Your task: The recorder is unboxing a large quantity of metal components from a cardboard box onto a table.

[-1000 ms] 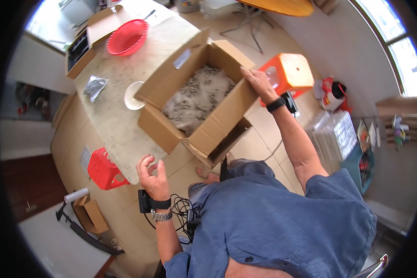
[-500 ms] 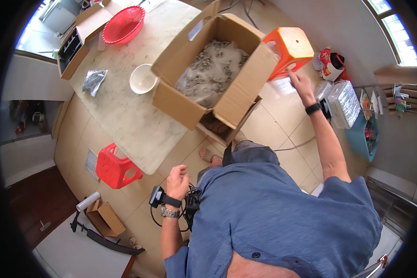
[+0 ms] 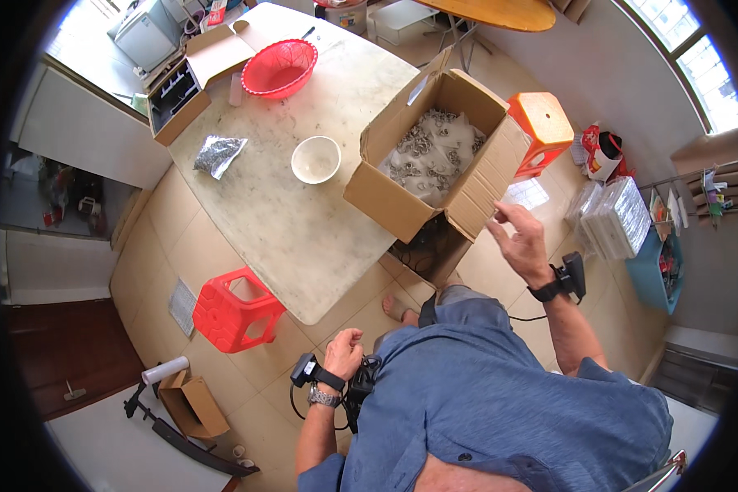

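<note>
The carton [image 3: 395, 210] of metal pieces [image 3: 441, 143] sits by the right edge of the worktop [image 3: 279, 225] (support partly hidden); a bump from the right hand [image 3: 520, 238], parted and seemingly empty near the flap [image 3: 492, 187], could spill it; the left hand [image 3: 343, 355] curls, contents unclear

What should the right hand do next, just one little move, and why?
Probably reach over the near flap into the cardboard box. The box is open at the top, metal rings and whitish plastic show inside, and the right hand has its fingertips close to that flap, though I can't tell whether they touch it.
</note>
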Action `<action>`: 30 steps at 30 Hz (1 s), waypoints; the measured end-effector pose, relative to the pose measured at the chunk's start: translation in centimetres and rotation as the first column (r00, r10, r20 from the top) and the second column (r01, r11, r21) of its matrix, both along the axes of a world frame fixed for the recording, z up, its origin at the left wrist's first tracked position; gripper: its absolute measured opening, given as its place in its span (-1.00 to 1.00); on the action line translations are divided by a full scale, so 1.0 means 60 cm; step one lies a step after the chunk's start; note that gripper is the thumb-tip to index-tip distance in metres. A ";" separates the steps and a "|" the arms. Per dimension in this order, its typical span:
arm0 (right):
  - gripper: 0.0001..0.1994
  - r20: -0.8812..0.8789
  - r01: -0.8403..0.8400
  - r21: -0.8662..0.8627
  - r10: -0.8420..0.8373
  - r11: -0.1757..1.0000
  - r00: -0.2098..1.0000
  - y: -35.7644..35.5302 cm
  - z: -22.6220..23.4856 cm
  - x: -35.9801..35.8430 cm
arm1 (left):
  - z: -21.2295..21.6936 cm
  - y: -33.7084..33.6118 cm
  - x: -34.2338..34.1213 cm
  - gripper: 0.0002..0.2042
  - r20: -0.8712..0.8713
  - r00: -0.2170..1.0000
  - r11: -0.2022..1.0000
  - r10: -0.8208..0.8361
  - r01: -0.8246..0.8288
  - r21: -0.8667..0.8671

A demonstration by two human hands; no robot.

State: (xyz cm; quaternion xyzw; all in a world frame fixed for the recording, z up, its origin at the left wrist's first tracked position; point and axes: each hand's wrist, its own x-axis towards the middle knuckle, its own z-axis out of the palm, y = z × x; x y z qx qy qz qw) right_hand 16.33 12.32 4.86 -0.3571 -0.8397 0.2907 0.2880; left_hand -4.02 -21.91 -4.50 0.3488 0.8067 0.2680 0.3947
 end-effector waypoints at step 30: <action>-0.60 0.187 -0.332 0.345 0.282 0.878 0.941 -0.003 -0.087 -0.169 | 0.010 0.017 0.000 -0.73 -0.059 0.980 0.978 0.190 -0.184 0.097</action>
